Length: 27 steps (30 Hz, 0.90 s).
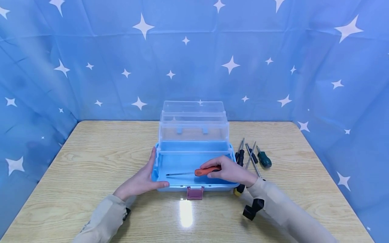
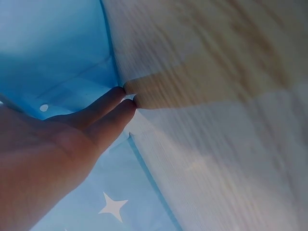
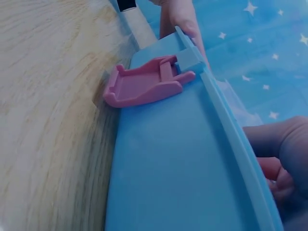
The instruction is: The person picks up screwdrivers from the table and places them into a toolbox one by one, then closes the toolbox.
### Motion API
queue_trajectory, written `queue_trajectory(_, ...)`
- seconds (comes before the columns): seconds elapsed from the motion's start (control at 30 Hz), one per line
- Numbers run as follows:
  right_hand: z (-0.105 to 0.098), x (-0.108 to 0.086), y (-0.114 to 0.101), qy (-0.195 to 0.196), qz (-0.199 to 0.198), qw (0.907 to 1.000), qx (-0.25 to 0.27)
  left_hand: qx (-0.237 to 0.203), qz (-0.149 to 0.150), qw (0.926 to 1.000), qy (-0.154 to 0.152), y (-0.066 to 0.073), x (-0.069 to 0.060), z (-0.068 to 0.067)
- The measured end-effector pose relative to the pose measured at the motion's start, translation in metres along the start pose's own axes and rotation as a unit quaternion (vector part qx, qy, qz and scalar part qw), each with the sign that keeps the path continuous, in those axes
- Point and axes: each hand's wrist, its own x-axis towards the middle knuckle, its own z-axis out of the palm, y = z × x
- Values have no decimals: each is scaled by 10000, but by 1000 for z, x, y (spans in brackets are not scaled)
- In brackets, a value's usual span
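Observation:
A blue toolbox (image 1: 194, 188) stands on the table, its clear lid (image 1: 194, 130) tipped back. Over the tray my right hand (image 1: 224, 171) grips the orange handle of a screwdriver (image 1: 202, 171), whose thin shaft points left. My left hand (image 1: 141, 182) rests against the box's left side, fingers straight and thumb across the front rim. Those fingers (image 2: 111, 113) touch the side wall in the left wrist view. A pink latch (image 3: 144, 82) hangs down the box front in the right wrist view. There the right hand (image 3: 284, 154) shows only partly, behind the rim, and the screwdriver is hidden.
Right of the box lie several other screwdrivers, including a green-handled one (image 1: 264, 159) and some with black handles (image 1: 240, 158). Part of a yellow-and-black handle (image 1: 239, 190) shows beneath the right forearm. A blue curtain with white stars (image 1: 194, 57) hangs around the wooden table (image 1: 100, 155).

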Motion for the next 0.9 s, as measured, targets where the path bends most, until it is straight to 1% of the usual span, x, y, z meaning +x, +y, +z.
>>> queue_trajectory(0.17, 7, 2, 2, 39, -220, 9981, -581, 10, 22, 10000, 6, 0, 1, 0)
queue_trajectory(0.37, 10, 2, 2, 83, -339, 9944, -993, -86, -1, 10000, 14, 0, 1, 1)
queue_trajectory(0.47, 11, 1, 2, 94, -342, 9934, -1088, -137, 1, 9999, 27, -1, 2, 1)
queue_trajectory(0.6, 10, -1, 2, 125, -389, 9933, -1081, -150, 0, 9999, 18, -1, 2, 1)
queue_trajectory(0.7, 9, -4, 0, 199, -466, 9939, -977, -194, -25, 9998, 8, 0, 2, 2)
queue_trajectory(0.9, 3, -14, -5, 409, -629, 9927, -943, -328, -58, 9994, 27, 0, 1, 1)
